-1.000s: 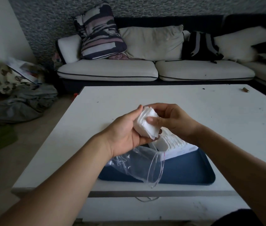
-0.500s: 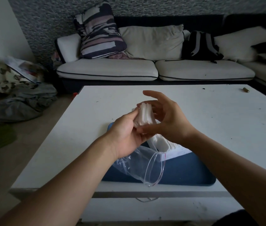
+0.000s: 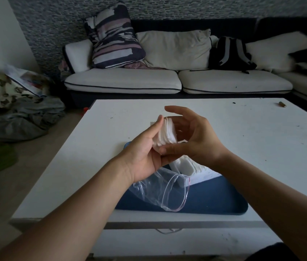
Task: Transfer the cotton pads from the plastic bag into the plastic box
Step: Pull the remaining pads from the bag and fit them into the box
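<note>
So we've got a stack of cotton pads held up above the worktop, squeezed between both hands. Our left hand has its fingers pretty straight, pressing flat along the left side of the stack, thumb pointing up. Our right hand is curled round the other side, thumb across the bottom edge of the stack and fingers arched over the top.

Below the hands there's the clear plastic bag with a red zip strip, mouth gaping open, hanging from under our left palm over a blue tray near the front edge of the worktop. More cotton pads sit in a row just under our right wrist; they look like they're in the plastic box, but its walls are hard to make out from here, so we can't say for sure.

Further back: a white sofa with a striped cushion, a beige cushion and a black backpack. Some bags and clothes are piled on the floor to the left.
</note>
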The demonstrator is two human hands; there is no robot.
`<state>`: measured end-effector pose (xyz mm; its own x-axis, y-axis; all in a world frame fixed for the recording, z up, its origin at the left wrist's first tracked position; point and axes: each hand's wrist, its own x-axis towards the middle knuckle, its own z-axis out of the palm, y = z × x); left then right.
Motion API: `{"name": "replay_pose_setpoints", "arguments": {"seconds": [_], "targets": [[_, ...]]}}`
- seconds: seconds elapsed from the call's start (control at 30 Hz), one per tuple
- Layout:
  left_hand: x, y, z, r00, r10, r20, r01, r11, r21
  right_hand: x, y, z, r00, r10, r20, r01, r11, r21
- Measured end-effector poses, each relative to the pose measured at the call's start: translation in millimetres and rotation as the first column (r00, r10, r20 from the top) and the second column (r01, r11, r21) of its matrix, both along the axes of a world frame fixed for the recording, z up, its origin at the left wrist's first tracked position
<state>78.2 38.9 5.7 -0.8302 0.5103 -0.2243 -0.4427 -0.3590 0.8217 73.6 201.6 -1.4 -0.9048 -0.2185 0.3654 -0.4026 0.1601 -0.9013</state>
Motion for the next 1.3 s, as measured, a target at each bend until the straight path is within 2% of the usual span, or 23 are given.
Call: {"name": "replay_pose_setpoints", "arguments": {"seconds": [0.17,0.6,0.83,1.03,1.13,1.3], "targets": [[-2,-3,-2,0.999,0.035,0.014,-0.035,0.999,0.04,1,1,0,1.0,-0.003,0.005,0.003,1.0,-0.011],[-4,-6,-4,0.998,0.058,0.009,-0.058,0.998,0.016,-2,5,0,0.998,-0.053,-0.03,0.054,0.999,0.003],[-1,0,-3,0.995,0.047,-0.09,-0.057,0.993,-0.107,7,-6,4,0.985,-0.054,-0.167,0.092,0.968,0.233],[-4,0,-7,0.989,0.084,-0.118,-0.096,0.99,-0.099,6,-15,1,0.938,0.011,-0.347,0.17,0.856,0.489],[-4,-1,-7,0.99,0.08,-0.12,-0.09,0.993,-0.079,5,-15,1,0.932,0.004,-0.363,0.192,0.844,0.501],[-5,-3,-6,0.994,0.083,-0.076,-0.085,0.996,-0.018,2,-13,-2,0.92,-0.051,-0.388,0.225,0.879,0.42]]}}
